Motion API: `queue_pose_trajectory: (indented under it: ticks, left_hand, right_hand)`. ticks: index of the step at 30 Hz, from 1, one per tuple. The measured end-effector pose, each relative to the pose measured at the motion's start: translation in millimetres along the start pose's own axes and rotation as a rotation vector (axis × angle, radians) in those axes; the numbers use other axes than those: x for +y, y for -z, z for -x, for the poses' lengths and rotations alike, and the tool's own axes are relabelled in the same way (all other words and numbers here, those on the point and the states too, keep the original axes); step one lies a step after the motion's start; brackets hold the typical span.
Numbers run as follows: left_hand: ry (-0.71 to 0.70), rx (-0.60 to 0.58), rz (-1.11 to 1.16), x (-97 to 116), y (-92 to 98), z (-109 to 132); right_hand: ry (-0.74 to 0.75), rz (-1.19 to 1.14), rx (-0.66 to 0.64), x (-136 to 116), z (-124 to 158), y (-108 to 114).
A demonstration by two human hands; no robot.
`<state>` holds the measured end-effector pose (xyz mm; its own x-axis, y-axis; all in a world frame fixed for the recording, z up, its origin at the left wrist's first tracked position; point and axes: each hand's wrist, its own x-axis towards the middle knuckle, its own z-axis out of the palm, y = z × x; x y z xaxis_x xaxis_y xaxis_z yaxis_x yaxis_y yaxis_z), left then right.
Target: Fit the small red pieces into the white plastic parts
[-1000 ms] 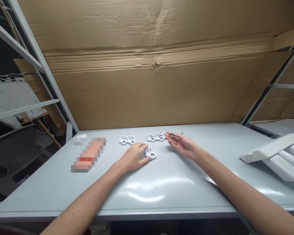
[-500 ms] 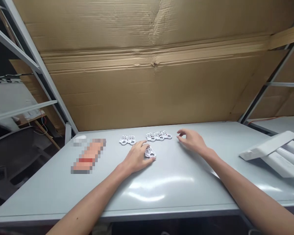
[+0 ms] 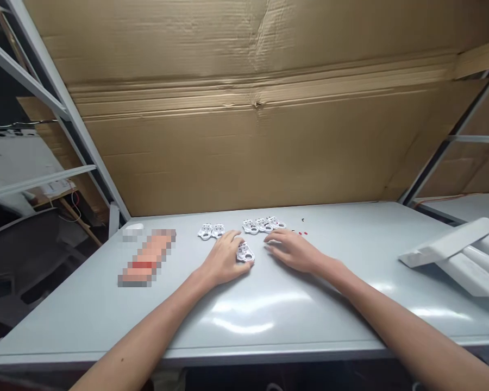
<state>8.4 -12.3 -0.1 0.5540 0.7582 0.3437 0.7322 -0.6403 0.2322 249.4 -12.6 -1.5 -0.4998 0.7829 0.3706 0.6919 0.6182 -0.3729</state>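
My left hand (image 3: 226, 257) rests on the table, its fingers and thumb closed round the edges of a white moulded plate (image 3: 248, 254) with a round hole. Just right of that plate is my right hand (image 3: 292, 251), palm down, with thumb and forefinger bent close together. Anything between those fingertips is too small to make out. Behind my hands lie more white plates of the same shape: a pair (image 3: 212, 231) on the left and a group of three (image 3: 263, 225) in the middle. Small red pieces (image 3: 303, 233) and a tiny dark piece (image 3: 302, 220) lie beyond my right hand.
A blurred-out orange-red object (image 3: 149, 258) lies on the left of the grey table (image 3: 309, 320), with a white item (image 3: 134, 227) behind it. White long-sided pieces (image 3: 452, 252) are stacked at right. A cardboard wall (image 3: 244, 157) closes off the back, between metal frame posts.
My right hand has moved left, towards the held plate, uncovering the small red and dark pieces. My left hand and its plate have shifted slightly left.
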Motion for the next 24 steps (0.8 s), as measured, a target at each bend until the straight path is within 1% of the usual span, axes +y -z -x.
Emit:
queue_pose_trajectory:
  ticks: [2, 5, 8, 10, 12, 14, 16, 20, 24]
  left_hand:
    - [0.011, 0.048, -0.015, -4, 0.9, -2]
    - [0.044, 0.127, -0.063, -14, -0.4, -7]
    - [0.071, 0.166, -0.102, -27, -3.5, -11]
    - [0.09, 0.15, -0.113, -33, -5.1, -13]
    - [0.11, 0.101, -0.116, -36, -6.0, -13]
    - [0.127, 0.049, -0.112, -37, -6.4, -13]
    - [0.139, 0.022, -0.11, -36, -6.5, -12]
    - [0.126, 0.046, -0.166, -32, -6.5, -11]
    - [0.041, 0.078, -0.198, -23, -4.1, -8]
  right_hand:
    - [0.048, -0.008, -0.047, -3, 0, -2]
    - [0.037, 0.004, -0.055, -1, 0, -4]
    - [0.032, 0.012, -0.061, -2, 0, -4]
    - [0.046, 0.009, -0.06, -4, 0, -4]
    - [0.062, 0.002, -0.051, -7, 0, -5]
    - [0.073, 0.0, -0.046, -9, -1, -5]
    - [0.077, 0.011, -0.052, -10, -1, -6]
    - [0.07, 0.031, -0.072, -9, -2, -6]
    - [0.072, 0.028, -0.078, -8, -1, -6]
